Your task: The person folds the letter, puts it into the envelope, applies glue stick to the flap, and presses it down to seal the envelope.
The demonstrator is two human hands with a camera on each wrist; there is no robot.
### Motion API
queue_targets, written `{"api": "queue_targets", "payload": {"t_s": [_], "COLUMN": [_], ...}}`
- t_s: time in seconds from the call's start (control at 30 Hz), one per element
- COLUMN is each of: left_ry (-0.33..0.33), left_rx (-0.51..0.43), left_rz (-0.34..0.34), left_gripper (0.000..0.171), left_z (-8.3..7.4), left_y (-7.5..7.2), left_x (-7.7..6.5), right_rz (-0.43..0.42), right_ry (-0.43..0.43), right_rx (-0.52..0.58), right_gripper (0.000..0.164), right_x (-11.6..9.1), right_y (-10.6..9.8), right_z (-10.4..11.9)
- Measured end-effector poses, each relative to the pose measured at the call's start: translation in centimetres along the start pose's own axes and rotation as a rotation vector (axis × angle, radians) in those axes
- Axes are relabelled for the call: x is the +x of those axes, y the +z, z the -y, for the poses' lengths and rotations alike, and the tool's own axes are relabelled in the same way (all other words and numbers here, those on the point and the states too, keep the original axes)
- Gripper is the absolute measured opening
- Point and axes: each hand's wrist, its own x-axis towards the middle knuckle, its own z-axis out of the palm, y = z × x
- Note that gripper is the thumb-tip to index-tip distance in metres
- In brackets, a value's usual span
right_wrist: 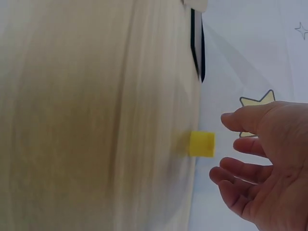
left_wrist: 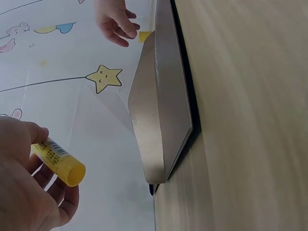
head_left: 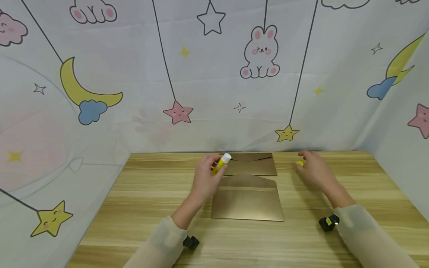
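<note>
My left hand [head_left: 205,180] holds a yellow glue stick [head_left: 219,165] between thumb and fingers, its white end up and tilted to the right. An open-flapped brown envelope [head_left: 248,204] lies just below and right of that hand, its flap toward the back. Behind it lies a second brown envelope [head_left: 249,168], partly hidden by the left hand and the first envelope's flap. On the right, my right hand [head_left: 315,172] hovers by a small yellow cap [right_wrist: 202,144] standing on the table. In the right wrist view its loosely bent fingers are apart from the cap.
The wood-grain table [head_left: 154,223] ends at a white cloth backdrop [head_left: 214,82] printed with stars, moons and rabbits, which also hangs at both sides. A small black camera [head_left: 329,222] sits by the right wrist, and another black camera [head_left: 191,242] by the left.
</note>
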Motion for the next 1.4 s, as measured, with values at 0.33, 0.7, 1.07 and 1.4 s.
{"api": "queue_targets", "payload": {"t_s": [0.33, 0.7, 1.07, 1.4], "left_ry": [0.085, 0.13, 0.159, 0.2], "left_rx": [0.217, 0.315, 0.375, 0.399], "left_rz": [0.126, 0.168, 0.175, 0.188], "left_gripper": [0.028, 0.029, 0.029, 0.029], "left_z": [-0.3, -0.4, -0.6, -1.1], "left_y": [0.3, 0.3, 0.4, 0.5], "left_x": [-0.6, -0.8, -0.6, -0.4], "right_rz": [0.036, 0.024, -0.023, -0.053], "right_ry": [-0.001, -0.058, -0.06, -0.15], "right_rx": [-0.037, -0.064, 0.069, 0.321], "right_gripper": [0.045, 0.031, 0.035, 0.029], "right_x": [0.5, 0.8, 0.3, -1.3], "right_y": [0.7, 1.1, -0.4, -1.0], "right_z": [-1.0, -1.3, 1.8, 7.2]}}
